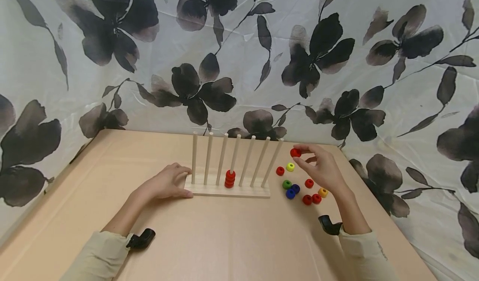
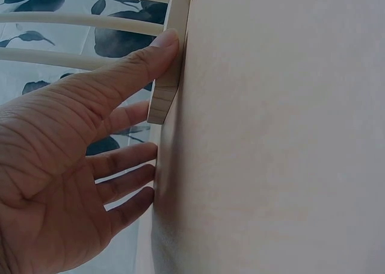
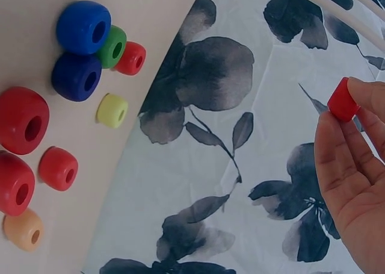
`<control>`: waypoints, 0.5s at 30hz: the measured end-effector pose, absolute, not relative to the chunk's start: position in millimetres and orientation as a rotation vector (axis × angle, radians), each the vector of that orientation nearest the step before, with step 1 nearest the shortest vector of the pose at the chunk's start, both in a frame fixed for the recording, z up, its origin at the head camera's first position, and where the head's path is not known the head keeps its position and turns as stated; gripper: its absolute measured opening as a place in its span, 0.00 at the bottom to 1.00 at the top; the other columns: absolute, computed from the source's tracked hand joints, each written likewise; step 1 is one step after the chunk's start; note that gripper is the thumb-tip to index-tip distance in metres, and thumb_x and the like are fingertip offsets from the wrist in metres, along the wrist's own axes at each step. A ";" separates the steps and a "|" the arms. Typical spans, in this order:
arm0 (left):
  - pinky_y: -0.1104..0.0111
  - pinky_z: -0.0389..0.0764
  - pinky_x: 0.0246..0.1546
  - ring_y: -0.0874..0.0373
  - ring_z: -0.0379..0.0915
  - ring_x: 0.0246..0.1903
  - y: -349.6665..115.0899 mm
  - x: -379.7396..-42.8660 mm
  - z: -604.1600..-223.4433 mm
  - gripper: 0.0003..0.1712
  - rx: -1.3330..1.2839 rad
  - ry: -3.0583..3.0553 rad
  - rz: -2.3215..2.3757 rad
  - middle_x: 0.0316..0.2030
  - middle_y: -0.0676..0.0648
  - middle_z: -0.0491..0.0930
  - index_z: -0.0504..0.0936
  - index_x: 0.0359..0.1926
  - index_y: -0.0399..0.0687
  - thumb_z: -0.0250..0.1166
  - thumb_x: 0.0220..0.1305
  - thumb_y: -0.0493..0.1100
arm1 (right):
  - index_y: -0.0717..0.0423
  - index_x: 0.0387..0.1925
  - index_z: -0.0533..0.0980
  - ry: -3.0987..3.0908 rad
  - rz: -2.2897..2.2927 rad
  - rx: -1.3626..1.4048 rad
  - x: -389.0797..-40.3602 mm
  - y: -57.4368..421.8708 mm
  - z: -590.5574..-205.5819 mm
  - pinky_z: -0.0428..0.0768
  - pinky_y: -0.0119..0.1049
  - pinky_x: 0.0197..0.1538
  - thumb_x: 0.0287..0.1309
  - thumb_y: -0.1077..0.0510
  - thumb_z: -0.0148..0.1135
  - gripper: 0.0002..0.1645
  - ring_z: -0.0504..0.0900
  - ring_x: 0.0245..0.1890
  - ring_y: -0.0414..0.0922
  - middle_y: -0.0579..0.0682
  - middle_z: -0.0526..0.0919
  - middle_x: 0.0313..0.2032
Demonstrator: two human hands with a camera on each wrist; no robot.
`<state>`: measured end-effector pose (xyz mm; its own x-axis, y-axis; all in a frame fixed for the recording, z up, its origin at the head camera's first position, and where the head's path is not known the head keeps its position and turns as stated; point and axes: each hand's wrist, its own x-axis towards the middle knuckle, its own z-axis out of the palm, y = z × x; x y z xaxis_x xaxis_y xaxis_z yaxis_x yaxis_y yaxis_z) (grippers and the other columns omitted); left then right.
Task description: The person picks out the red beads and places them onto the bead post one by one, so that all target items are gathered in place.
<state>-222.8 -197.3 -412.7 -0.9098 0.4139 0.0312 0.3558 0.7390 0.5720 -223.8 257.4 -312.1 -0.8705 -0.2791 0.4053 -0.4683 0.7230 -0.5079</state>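
A wooden peg board (image 1: 209, 191) stands on the table, with several upright pegs along its base. Red beads (image 1: 230, 179) are stacked on its middle peg. At the board's left end, my left hand (image 1: 168, 183) grips the base, the thumb (image 2: 162, 40) on the front edge and the index finger round the end; the other fingers reach to the tabletop. My right hand (image 1: 322, 166) is raised to the right of the pegs, over the loose beads. Between thumb and fingertips it pinches a red bead (image 3: 343, 100).
Loose beads lie right of the board: red (image 1: 309, 183), blue (image 1: 290, 193), green (image 1: 286, 184), yellow (image 1: 290, 167) and orange (image 1: 323, 192). A flower-patterned cloth (image 1: 258, 65) hangs behind the table (image 1: 224, 239) and along its sides.
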 end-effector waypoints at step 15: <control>0.38 0.69 0.62 0.34 0.67 0.62 -192.7 -219.9 -410.2 0.46 0.651 2.844 0.903 0.59 0.33 0.73 0.75 0.66 0.39 0.80 0.52 0.59 | 0.60 0.59 0.79 -2.516 0.886 0.653 -221.4 259.9 -299.4 0.78 0.20 0.46 0.63 0.63 0.70 0.22 0.81 0.51 0.48 0.54 0.86 0.50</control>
